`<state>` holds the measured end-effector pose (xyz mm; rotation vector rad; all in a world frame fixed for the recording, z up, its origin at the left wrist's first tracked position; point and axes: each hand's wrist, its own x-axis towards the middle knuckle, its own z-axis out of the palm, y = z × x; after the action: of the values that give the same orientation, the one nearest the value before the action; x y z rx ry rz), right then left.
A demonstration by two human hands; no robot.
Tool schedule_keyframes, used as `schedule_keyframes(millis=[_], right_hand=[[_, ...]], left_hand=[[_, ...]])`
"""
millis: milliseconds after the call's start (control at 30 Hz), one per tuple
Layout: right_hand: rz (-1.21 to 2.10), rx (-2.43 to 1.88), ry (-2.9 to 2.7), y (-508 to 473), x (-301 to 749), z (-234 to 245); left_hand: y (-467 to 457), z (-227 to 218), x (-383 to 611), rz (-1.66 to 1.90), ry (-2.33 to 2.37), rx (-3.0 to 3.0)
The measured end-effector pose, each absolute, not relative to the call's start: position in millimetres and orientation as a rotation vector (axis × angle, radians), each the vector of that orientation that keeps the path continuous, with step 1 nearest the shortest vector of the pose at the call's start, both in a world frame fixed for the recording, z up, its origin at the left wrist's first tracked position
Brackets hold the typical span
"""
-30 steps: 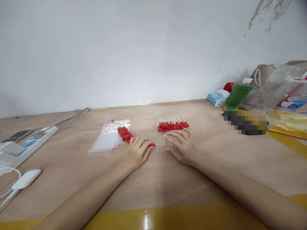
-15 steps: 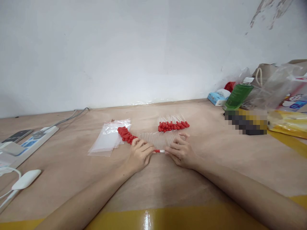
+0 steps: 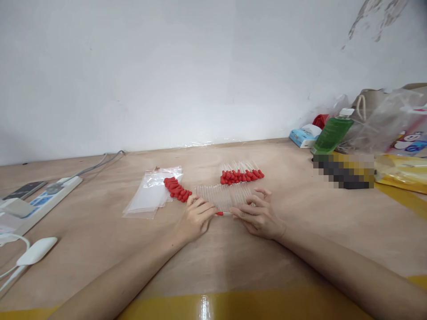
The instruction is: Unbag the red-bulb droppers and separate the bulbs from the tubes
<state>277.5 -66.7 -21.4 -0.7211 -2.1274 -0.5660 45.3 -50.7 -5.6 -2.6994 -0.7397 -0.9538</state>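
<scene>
My left hand (image 3: 197, 218) is closed, its fingertips pinching a small red rubber bulb (image 3: 219, 214). A thin clear tube (image 3: 227, 214) meets the bulb's right end, and my right hand (image 3: 260, 216) pinches that tube with thumb and forefinger. The two look joined like a dropper. Just beyond my hands lies a row of loose clear tubes (image 3: 222, 195), side by side. Loose red bulbs (image 3: 176, 189) are heaped beyond my left hand. Farther back, several droppers with red bulbs (image 3: 242, 176) lie with their clear tubes toward the wall.
Clear zip bags (image 3: 143, 195) lie left of the bulbs. At far left are a white power strip (image 3: 50, 202), a phone (image 3: 26, 190) and a white plug on a cable (image 3: 36, 250). A green bottle (image 3: 333, 131), a tissue pack (image 3: 303, 137) and plastic bags (image 3: 376, 120) stand at right.
Both hands have shifted slightly toward me with the bulb and tube. Less of the clear tube shows between my hands, and my right fingers are a little more spread.
</scene>
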Motion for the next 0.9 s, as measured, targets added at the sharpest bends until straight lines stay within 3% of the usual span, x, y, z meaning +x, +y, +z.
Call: schedule_keyframes(millis=[200,400,600,900], right_hand=[[-0.507,-0.968,-1.951,-58,308,-16],[-0.399,-1.307,-1.875,-45,316,-14],[-0.334,-1.444,-1.811,-43,317,-17],[-0.375,-1.422,-1.793,-43,317,-18]], left_hand=[[-45,-2,26,-1.191,-0.967,-2.565],[-23,29,-2,-1.393,-1.352,-2.238],[-11,38,-33,-1.191,-1.694,-2.244],[-9,29,-35,-1.022,-1.723,-2.289]])
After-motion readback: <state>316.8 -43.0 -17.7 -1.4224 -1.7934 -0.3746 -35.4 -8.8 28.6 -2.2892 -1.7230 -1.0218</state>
